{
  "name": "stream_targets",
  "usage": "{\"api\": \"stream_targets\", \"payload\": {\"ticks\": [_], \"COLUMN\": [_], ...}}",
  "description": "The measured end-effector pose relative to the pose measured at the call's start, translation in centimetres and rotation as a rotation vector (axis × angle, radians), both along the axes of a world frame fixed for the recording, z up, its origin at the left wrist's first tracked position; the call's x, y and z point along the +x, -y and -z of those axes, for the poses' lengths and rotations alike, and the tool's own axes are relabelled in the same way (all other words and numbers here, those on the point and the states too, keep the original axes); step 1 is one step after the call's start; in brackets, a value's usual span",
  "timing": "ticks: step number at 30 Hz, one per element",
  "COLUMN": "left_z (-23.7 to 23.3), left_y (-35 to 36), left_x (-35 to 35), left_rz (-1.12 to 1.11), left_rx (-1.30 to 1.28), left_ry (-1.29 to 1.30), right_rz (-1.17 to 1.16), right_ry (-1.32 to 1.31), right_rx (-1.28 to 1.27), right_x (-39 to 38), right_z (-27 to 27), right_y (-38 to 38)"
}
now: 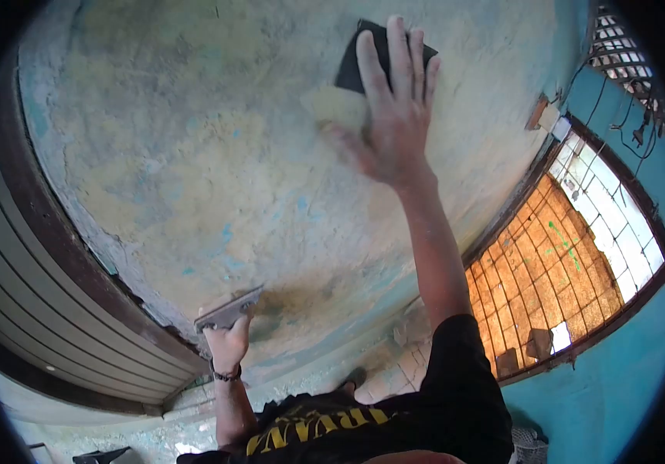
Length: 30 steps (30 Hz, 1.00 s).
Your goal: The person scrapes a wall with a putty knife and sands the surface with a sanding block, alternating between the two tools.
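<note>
A dark sheet of sandpaper (pixel 352 71) lies flat against the worn, patchy wall (pixel 154 155). My right hand (pixel 402 116) presses on it with the fingers spread and the palm toward the wall; the thumb is blurred. Lower down on the left, my left hand (pixel 228 340), with a dark bracelet at the wrist, is closed round a flat grey scraper tool (pixel 228 309). The tool is tilted, its long edge close to the wall. Whether that edge touches the wall I cannot tell.
On the left is a slatted shutter (pixel 54 340) in a dark frame. A window with a metal grille (pixel 541 263) and orange covering stands on the right, beside a turquoise wall (pixel 610 387). Cables (pixel 641 127) hang at the upper right.
</note>
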<state>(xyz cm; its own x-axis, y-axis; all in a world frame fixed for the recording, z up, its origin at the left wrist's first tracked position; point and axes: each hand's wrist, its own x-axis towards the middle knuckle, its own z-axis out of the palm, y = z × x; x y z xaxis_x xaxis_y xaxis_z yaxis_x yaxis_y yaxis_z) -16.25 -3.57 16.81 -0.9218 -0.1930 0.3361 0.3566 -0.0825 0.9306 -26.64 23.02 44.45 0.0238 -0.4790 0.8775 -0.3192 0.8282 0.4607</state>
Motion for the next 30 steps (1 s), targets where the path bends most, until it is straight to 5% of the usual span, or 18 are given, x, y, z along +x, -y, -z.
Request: {"api": "stream_targets", "payload": {"ticks": [4,8,12,15,21,25,27,29,30], "left_z": [0.1,-0.8,0.1,0.7,-0.3,-0.1,-0.9,-1.9,-2.3], "left_y": [0.3,0.8,1.4,1.0,0.7,1.1,2.0,2.2,2.4], "left_x": [0.0,-0.2,-0.2,-0.8,-0.1,-0.4,0.0,0.7,1.0], "left_rz": [0.013,0.050,0.096,0.066,0.047,-0.013,0.102,0.179,0.199], "left_rx": [0.004,-0.094,-0.121,-0.190,-0.212,-0.272,-0.197,-0.135,-0.123], "left_ry": [-0.005,-0.049,0.017,-0.085,-0.062,-0.157,-0.058,0.024,0.056], "right_rz": [-0.136,0.027,-0.145,-0.044,0.009,0.106,0.277,0.058,0.159], "right_ry": [-0.005,-0.043,-0.051,0.044,0.078,0.051,0.052,0.034,0.032], "right_rx": [-0.352,0.102,-0.241,0.129,-0.149,0.013,-0.083,-0.136,-0.121], "right_x": [-1.5,-0.2,-1.9,1.7,1.7,1.8,1.3,1.9,1.8], "right_z": [-3.5,-2.8,-6.3,-3.3,-8.8,-7.8,-9.9,-10.7,-10.4], "right_y": [-1.2,1.0,-1.5,3.6,2.1,4.2,2.3,2.4,3.1]}}
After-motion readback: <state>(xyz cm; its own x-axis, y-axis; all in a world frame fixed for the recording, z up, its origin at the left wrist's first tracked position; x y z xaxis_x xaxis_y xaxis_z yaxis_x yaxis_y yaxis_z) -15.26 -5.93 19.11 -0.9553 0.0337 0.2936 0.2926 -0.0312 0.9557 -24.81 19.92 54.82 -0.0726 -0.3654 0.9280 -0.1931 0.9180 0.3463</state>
